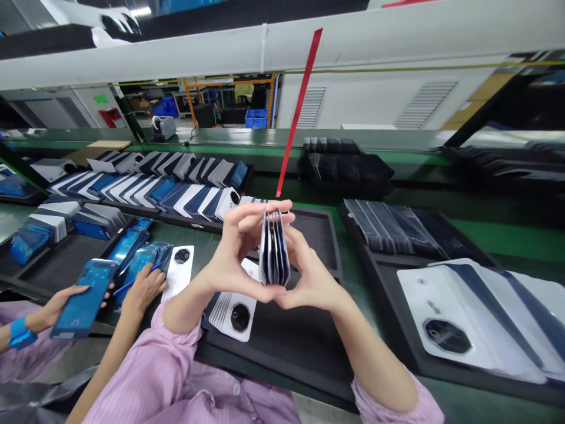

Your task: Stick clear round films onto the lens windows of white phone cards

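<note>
Between my two hands a small stack of phone back covers [274, 250] is held up on edge, its narrow ends facing me. My left hand [236, 253] grips the stack from the left, thumb below and fingers over the top. From the other side my right hand [306, 265] clasps it the same way, the thumbs meeting underneath. Below lies a black foam tray [286, 335]. At that tray's left end leans a row of covers, with a white phone back cover [236, 315] in front showing its dark camera panel.
At left a co-worker's hands [143, 288] hold a blue-filmed panel [83, 297] and a blue pen [126, 287]. A white cover [180, 268] lies nearby. Trays of covers [145, 188] line the back. Another tray [388, 306] stands at right. Red tape [300, 112] hangs ahead.
</note>
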{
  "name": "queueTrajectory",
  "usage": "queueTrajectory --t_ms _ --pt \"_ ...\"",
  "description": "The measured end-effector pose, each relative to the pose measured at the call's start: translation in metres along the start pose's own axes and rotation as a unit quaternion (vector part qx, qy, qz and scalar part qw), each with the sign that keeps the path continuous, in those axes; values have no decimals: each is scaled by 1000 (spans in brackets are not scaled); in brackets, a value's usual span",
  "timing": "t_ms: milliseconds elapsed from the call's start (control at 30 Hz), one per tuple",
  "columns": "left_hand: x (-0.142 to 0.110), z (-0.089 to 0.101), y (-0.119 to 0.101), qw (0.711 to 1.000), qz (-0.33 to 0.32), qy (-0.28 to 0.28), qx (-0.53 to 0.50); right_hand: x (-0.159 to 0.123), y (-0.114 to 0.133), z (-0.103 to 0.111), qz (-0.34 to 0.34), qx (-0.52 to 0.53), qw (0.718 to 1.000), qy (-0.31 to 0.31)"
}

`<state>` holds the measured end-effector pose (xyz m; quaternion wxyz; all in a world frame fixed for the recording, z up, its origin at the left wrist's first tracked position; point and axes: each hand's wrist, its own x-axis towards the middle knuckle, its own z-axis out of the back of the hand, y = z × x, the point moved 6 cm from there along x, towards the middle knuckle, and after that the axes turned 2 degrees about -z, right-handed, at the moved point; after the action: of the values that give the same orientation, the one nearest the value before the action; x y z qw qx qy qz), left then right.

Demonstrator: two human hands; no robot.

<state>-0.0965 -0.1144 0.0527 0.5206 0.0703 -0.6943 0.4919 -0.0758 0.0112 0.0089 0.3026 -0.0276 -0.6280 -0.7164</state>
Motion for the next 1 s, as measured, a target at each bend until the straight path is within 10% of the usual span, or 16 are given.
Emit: queueTrajectory --t_ms 733,1000 --pt "-7 -14 1 984 -69 142 87 -1 -11 16 4 -43 999 -6" --pt "-9 -14 -4 979 -107 141 103 0 -1 12 107 -115 987 22"
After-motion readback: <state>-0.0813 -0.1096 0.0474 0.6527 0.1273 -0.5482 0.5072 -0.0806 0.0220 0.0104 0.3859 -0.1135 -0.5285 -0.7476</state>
